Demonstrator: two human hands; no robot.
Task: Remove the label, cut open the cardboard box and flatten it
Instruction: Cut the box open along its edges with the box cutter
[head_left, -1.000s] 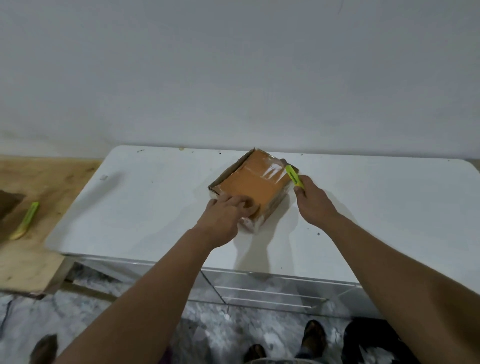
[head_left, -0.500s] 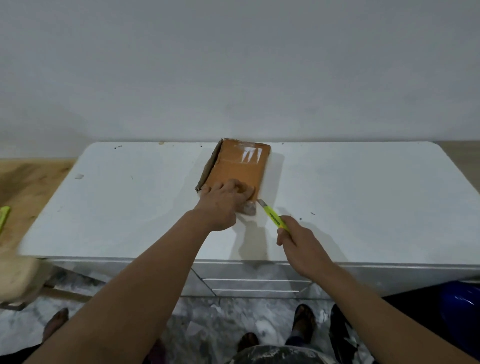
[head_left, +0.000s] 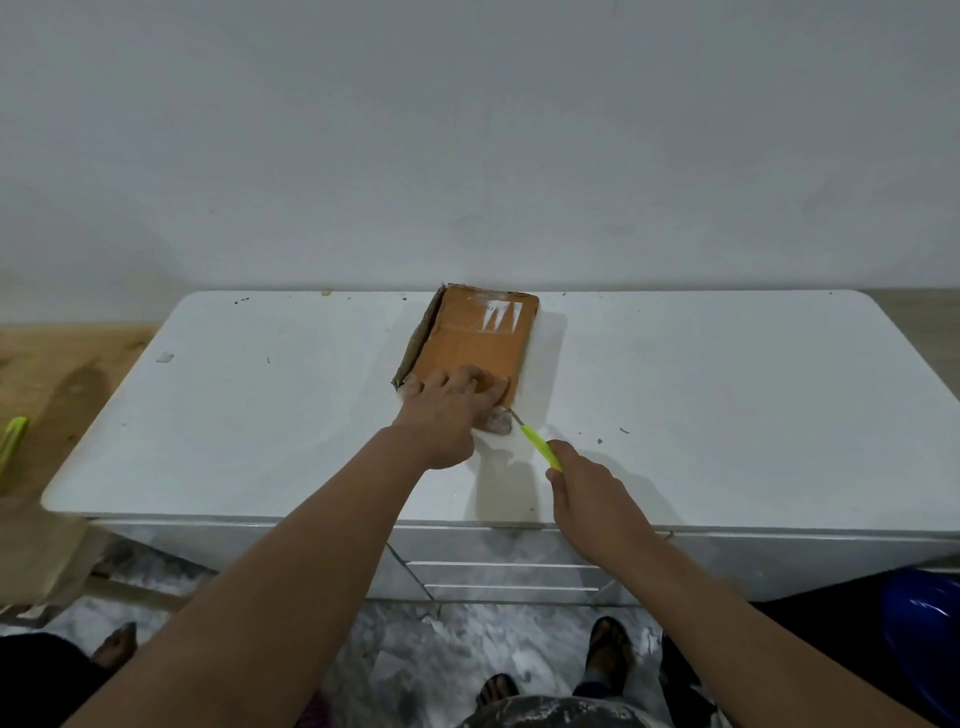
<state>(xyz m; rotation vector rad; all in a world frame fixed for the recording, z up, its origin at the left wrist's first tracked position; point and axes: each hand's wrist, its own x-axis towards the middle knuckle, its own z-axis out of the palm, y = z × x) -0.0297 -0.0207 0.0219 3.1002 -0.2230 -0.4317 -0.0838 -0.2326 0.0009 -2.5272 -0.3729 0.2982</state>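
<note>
A brown cardboard box (head_left: 475, 335) wrapped in shiny clear tape lies on the white table (head_left: 260, 415), near the back wall. My left hand (head_left: 447, 410) presses down flat on the box's near end, fingers spread. My right hand (head_left: 592, 499) grips a yellow-green box cutter (head_left: 537, 444) with its blade tip touching the box's near right corner, where crumpled tape (head_left: 496, 420) bunches up. No label is visible on the top face.
A wooden board (head_left: 57, 379) lies left of the table with a green object (head_left: 13, 441) on it. A blue rounded object (head_left: 924, 623) sits at the lower right. Feet in sandals (head_left: 608, 649) stand on the marble floor below the table edge.
The box has turned from diagonal to roughly straight. My right hand moved the cutter from the box's far right edge down to its near right corner. My left hand stayed on the box.
</note>
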